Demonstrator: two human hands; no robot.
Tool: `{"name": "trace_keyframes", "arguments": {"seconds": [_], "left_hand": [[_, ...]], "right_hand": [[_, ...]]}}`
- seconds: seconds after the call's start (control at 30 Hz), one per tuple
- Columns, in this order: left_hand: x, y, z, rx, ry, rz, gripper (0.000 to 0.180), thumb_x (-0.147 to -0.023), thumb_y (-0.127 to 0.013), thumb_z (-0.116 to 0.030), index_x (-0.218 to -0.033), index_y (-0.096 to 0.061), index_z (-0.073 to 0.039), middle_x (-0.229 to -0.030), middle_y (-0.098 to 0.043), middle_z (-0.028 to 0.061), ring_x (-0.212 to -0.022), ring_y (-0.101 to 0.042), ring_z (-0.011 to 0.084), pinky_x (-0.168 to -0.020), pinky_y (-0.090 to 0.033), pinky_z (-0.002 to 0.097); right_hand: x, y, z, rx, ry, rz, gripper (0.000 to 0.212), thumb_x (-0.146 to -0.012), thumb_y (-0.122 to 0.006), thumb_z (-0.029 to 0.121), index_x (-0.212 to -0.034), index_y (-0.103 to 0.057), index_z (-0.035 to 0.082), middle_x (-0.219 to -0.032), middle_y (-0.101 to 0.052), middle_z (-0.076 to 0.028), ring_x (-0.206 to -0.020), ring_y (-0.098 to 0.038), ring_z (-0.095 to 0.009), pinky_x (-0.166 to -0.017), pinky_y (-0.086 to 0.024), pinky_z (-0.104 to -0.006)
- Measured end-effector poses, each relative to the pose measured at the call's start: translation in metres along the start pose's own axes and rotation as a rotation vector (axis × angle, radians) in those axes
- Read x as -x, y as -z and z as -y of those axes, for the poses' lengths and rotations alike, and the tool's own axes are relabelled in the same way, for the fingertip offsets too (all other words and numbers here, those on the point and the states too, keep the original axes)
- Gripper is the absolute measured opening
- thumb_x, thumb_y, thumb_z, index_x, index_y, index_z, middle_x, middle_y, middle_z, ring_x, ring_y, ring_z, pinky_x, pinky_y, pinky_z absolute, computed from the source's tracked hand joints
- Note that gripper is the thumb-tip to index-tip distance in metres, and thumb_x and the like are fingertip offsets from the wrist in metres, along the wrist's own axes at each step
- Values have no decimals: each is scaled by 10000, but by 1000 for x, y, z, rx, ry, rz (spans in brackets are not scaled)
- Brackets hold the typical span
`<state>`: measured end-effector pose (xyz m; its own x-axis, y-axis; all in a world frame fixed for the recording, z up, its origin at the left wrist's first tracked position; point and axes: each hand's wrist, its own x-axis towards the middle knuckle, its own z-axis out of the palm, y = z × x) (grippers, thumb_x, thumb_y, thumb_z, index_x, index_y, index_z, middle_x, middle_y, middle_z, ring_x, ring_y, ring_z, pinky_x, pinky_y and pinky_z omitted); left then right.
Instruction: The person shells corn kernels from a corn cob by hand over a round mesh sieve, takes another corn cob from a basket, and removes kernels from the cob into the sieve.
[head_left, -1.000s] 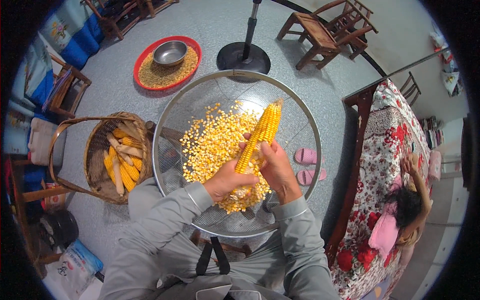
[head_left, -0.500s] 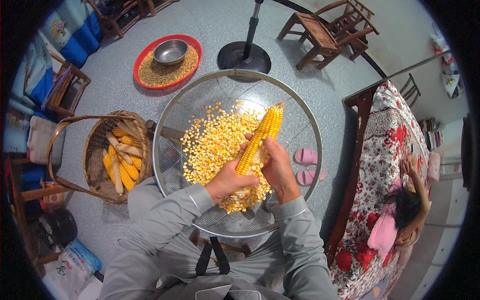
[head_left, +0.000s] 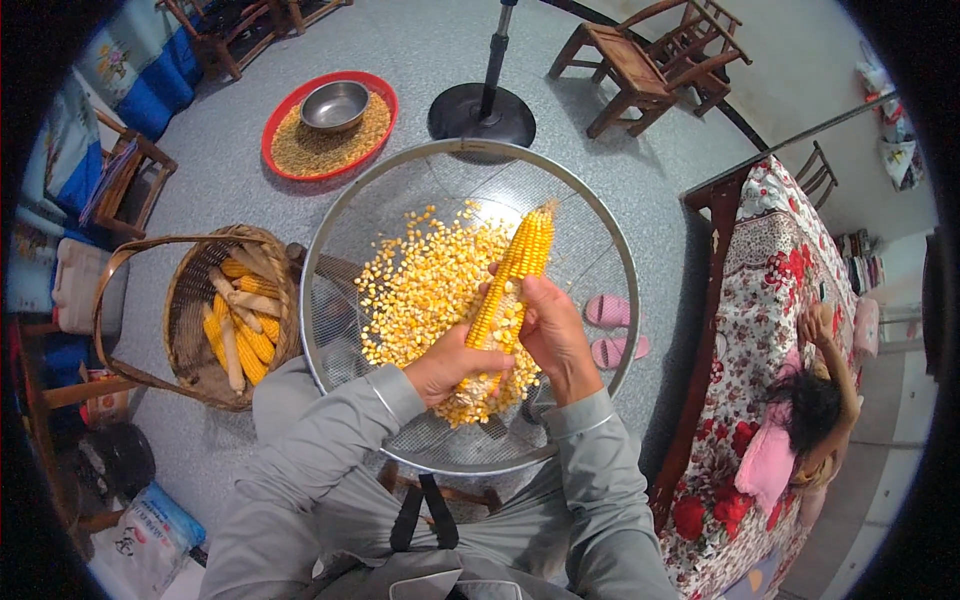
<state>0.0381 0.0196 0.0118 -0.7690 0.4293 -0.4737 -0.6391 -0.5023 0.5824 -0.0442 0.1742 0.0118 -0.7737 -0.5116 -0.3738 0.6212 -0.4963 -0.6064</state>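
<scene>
A yellow corn cob (head_left: 522,258), tilted with its tip pointing away from me, is held over a round metal mesh sieve (head_left: 613,375). My left hand (head_left: 455,362) is wrapped round the cob's lower end. Higher up, my right hand (head_left: 556,335) grips its right side, the thumb pressed on the kernels. A pale strip along the cob's right side shows where kernels are off. Loose corn kernels (head_left: 425,285) lie heaped in the sieve below and left of my hands. Parts of the cob and several fingers are hidden behind the hands.
At left stands a wicker basket (head_left: 190,345) with corn cobs and bare cores. Beyond are a red tray (head_left: 270,160) of grain holding a steel bowl (head_left: 335,106), a black stand base (head_left: 483,115) and wooden chairs (head_left: 625,85). Another person (head_left: 800,420) lies on a flowered bed at right.
The cob has turned slightly in my hands, and its bare strip shows more along the right side. Both hands keep their hold. The whole view has shifted a little.
</scene>
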Motion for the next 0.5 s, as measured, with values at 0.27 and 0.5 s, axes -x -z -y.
{"name": "trace_keyframes", "arguments": {"seconds": [0.27,0.5], "left_hand": [[1,1,-3,-75,5,-22,354,-816,-701,-72,-1130,-552,-10,-856,-629,64,-673,-630,144,-592,-529,294],[-3,-2,0,-111,-25,-37,328,-834,-705,-114,-1100,-541,-15,-862,-616,57,-668,-625,152,-592,-534,294]], "right_hand": [[5,-9,-1,164,113,16,469,-925,-636,154,-1320,-468,-37,-1233,-598,-131,-1104,-612,-252,-971,-503,-387],[4,-12,2,62,49,-55,403,-926,-611,92,-1284,-470,-25,-1155,-605,-105,-1017,-614,-178,-882,-533,-328]]}}
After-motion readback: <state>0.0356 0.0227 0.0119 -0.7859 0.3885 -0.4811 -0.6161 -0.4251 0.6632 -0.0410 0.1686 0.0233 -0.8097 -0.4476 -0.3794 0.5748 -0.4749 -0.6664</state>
